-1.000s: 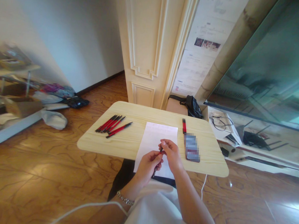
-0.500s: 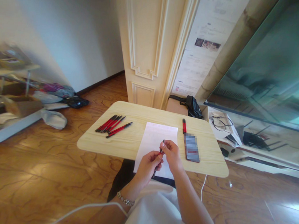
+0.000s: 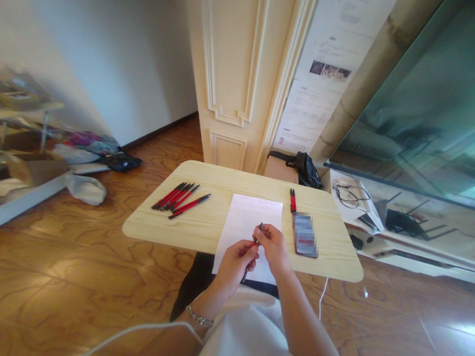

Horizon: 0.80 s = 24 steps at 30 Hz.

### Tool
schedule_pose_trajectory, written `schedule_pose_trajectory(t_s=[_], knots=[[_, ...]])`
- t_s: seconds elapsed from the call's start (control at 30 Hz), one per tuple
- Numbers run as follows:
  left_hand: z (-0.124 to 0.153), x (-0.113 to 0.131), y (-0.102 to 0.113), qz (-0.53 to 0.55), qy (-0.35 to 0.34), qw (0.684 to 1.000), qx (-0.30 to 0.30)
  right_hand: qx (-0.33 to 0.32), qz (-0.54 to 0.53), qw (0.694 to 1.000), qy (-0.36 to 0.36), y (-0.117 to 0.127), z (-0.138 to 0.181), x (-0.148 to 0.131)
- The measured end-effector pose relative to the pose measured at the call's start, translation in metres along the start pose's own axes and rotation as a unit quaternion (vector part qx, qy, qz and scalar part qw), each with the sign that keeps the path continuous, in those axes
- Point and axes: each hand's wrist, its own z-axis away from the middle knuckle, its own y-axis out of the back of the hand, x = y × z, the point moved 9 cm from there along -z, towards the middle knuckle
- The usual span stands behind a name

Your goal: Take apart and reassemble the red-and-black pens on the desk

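Both hands meet over a white sheet of paper (image 3: 255, 211), holding one red and black pen (image 3: 244, 276) between them. My left hand (image 3: 239, 258) is closed around the pen's body. The fingers of my right hand (image 3: 271, 242) pinch its upper end, whose black tip pokes out above them. Most of the pen is hidden by fingers, so I cannot tell whether its parts are joined. To the left lie several red and black pens (image 3: 176, 197) in a slanted group. On the right, two more pens (image 3: 293, 200) lie side by side just above a phone (image 3: 305, 236).
The pale wooden table (image 3: 206, 171) has rounded corners. A black bag (image 3: 307, 171) rests beyond its far edge. To the right is a low cabinet (image 3: 408, 256) below a large screen (image 3: 435, 119). Boxes and bags (image 3: 85, 188) lie on the floor at left. A white cable (image 3: 142, 326) crosses my left forearm.
My right fingers have shifted very slightly at the pen's upper end, and the black tip leans a little further right. The left hand and the things on the table stay put.
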Motion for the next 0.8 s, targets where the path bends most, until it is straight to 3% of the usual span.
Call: schedule_pose_trajectory(t_s=[0.17, 0.53, 0.8], knots=[[0.001, 0.000, -0.002, 0.014, 0.005, 1.000, -0.004, -0.041, -0.036, 0.998, -0.026, -0.003, 0.000, 0.003], [0.001, -0.002, -0.004, 0.004, 0.015, 1.000, -0.011, 0.010, 0.011, 0.999, -0.036, 0.013, -0.014, -0.009], [0.004, -0.002, -0.005, -0.004, 0.037, 0.999, -0.012, 0.020, -0.015, 0.999, -0.038, 0.019, -0.024, -0.016]])
